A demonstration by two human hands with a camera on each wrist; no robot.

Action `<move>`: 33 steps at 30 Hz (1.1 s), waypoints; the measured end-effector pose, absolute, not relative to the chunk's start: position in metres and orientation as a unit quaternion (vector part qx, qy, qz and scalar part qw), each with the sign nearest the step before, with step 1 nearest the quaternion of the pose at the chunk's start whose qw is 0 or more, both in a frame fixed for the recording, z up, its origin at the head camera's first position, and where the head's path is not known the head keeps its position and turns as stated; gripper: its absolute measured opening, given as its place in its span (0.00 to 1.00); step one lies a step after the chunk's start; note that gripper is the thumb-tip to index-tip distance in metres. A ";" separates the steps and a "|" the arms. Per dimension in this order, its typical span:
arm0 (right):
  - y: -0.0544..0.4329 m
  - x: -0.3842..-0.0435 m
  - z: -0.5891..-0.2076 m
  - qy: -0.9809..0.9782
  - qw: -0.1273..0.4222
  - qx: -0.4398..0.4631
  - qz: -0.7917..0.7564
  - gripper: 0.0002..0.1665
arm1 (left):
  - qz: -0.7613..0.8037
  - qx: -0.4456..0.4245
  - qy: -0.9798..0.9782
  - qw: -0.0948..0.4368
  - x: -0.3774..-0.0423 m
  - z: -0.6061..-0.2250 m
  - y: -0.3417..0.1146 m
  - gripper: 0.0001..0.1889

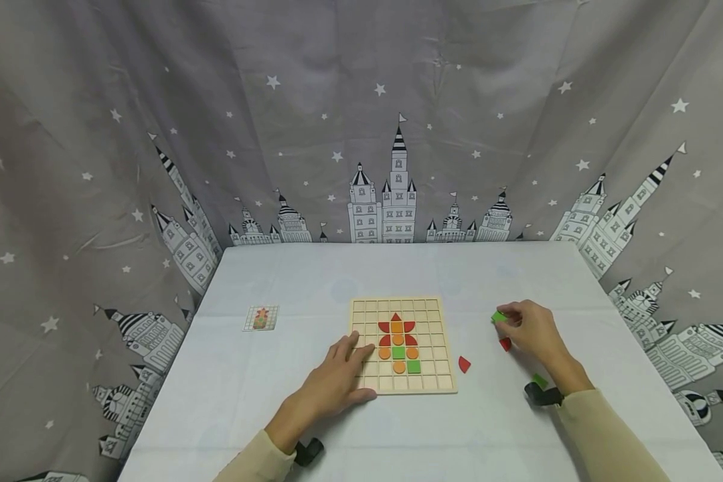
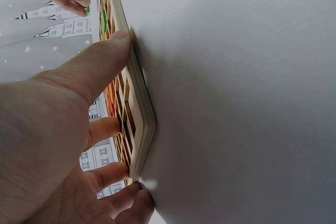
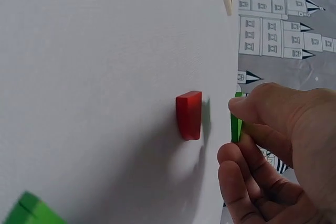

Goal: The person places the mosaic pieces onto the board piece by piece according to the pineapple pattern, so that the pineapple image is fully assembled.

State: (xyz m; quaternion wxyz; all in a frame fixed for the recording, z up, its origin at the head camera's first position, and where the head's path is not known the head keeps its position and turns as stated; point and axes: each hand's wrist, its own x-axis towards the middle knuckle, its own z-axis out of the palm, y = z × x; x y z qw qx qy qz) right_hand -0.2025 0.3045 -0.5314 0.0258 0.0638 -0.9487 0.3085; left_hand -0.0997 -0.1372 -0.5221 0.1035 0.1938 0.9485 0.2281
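Note:
My right hand (image 1: 531,331) pinches a green square tile (image 3: 237,117) between thumb and fingers, to the right of the wooden grid board (image 1: 440,345). Below that hand lies a red quarter-round piece (image 3: 189,115). Spread over the board's left edge, my left hand (image 1: 333,379) has its thumb and some fingertips resting on the rim. On the board, red pieces (image 1: 395,317), orange pieces (image 1: 396,327) and green squares (image 1: 414,367) form an upright figure. Another red quarter-round piece (image 1: 464,364) sits just right of the board.
A small card (image 1: 261,318) printed with a similar figure on a grid lies at the left. Another green piece (image 1: 539,381) lies beside my right wrist. Behind the white table (image 1: 301,274) hangs a grey curtain (image 1: 313,100) with castles and stars.

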 end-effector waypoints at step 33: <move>0.265 -0.190 -0.522 -0.932 0.067 0.125 0.333 0.16 | 0.225 0.199 0.948 0.105 -0.101 -0.523 -0.139 0.47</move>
